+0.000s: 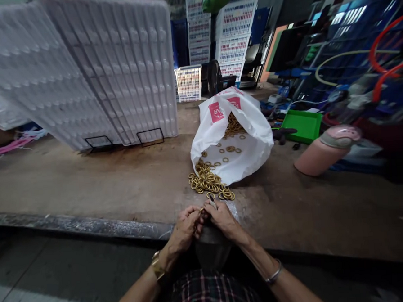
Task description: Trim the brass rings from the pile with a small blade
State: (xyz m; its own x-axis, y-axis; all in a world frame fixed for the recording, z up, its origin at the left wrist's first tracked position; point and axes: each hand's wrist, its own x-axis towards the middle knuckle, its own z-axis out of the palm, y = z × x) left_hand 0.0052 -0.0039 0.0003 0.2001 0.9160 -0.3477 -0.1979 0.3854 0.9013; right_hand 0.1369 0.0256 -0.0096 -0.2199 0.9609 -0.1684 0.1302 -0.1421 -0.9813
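Note:
My left hand (183, 228) is closed, pinching a small brass ring (202, 210) at the table's front edge. Right beside it, my right hand (224, 219) grips a small tool (212, 202) with a pale body and a dark tip; its exact kind is unclear. Just beyond my fingers lies a heap of brass rings (206, 180), spilling from the mouth of a white plastic sack (252, 155). More rings (233, 126) fill the sack's inside. Beneath my hands stands a dark, bucket-like container (212, 254), whose contents are hidden.
White ribbed plastic trays (129, 69) stand upright on the left in black wire holders (150, 137). To the right are a pink bottle (326, 151) and a green tray (303, 125). White crates (234, 36) are stacked behind the wooden table (88, 184).

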